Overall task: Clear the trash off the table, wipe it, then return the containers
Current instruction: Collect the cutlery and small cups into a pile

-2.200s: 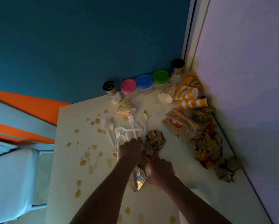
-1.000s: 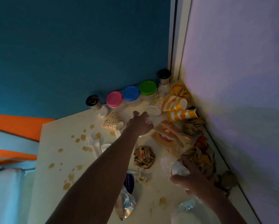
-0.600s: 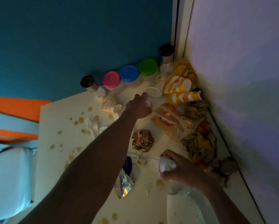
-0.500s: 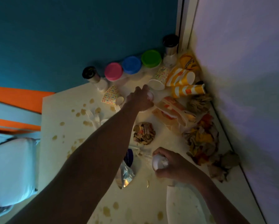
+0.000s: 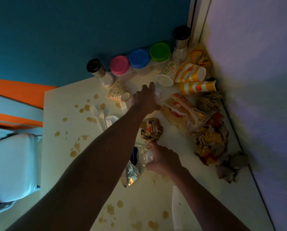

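Two hands busy on the stained table point(image 5: 59, 114): left hand point(image 5: 145, 99) reaches far, fingers curled round a small clear cup point(image 5: 157, 95) near the tipped paper cups point(image 5: 194, 80). Right hand point(image 5: 162, 159) grips a small white cup point(image 5: 149, 156) beside the foil wrapper point(image 5: 131, 174). Crumpled paper ball point(image 5: 151, 130) sits between the hands. Wrapper pile point(image 5: 209, 140) lies along the wall. Three lidded containers point(image 5: 137, 60) line the far edge; plastic forks point(image 5: 101, 117) left of the arm.

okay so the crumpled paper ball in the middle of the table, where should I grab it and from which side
Probably from above, fingers spread round the middle of the crumpled paper ball. It is a loose, roundish wad with no handle or edge, sitting free on the table. The near side is crowded by the right hand, so come straight down.
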Action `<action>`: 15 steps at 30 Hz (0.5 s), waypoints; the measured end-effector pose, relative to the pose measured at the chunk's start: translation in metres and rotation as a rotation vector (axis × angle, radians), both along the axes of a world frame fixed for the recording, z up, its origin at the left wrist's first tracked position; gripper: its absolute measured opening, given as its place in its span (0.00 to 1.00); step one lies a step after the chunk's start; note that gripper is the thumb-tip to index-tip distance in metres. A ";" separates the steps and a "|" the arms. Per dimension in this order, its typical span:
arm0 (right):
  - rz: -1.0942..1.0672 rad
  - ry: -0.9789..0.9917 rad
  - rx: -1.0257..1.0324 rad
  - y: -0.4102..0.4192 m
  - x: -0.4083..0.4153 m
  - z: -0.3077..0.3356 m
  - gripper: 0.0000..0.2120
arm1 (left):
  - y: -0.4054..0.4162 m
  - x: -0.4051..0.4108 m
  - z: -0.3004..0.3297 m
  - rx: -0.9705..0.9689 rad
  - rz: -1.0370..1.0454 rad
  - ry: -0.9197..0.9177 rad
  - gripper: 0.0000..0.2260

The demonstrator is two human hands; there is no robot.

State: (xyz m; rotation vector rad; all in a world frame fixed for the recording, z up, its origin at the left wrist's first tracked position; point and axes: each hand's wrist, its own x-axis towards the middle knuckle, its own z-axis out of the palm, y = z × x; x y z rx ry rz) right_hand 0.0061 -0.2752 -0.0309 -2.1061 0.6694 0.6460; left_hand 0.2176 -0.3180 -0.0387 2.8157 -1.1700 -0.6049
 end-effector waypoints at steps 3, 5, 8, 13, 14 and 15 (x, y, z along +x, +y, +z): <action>-0.030 -0.001 -0.048 0.009 0.000 -0.003 0.29 | 0.003 -0.005 0.001 -0.048 -0.035 -0.041 0.39; -0.059 0.020 -0.054 0.013 0.000 -0.004 0.27 | 0.007 -0.007 0.003 -0.106 -0.001 0.003 0.35; -0.062 0.048 -0.064 0.013 0.002 -0.002 0.25 | 0.014 -0.008 0.008 -0.186 0.034 0.045 0.27; -0.089 0.036 -0.103 0.020 -0.002 0.000 0.22 | 0.030 -0.018 0.023 -0.314 0.128 0.125 0.22; -0.097 0.033 -0.105 0.022 -0.004 -0.002 0.22 | 0.034 -0.020 0.026 -0.347 0.168 0.135 0.22; -0.104 0.023 -0.113 0.025 -0.006 -0.001 0.22 | 0.040 -0.021 0.032 -0.386 0.201 0.142 0.22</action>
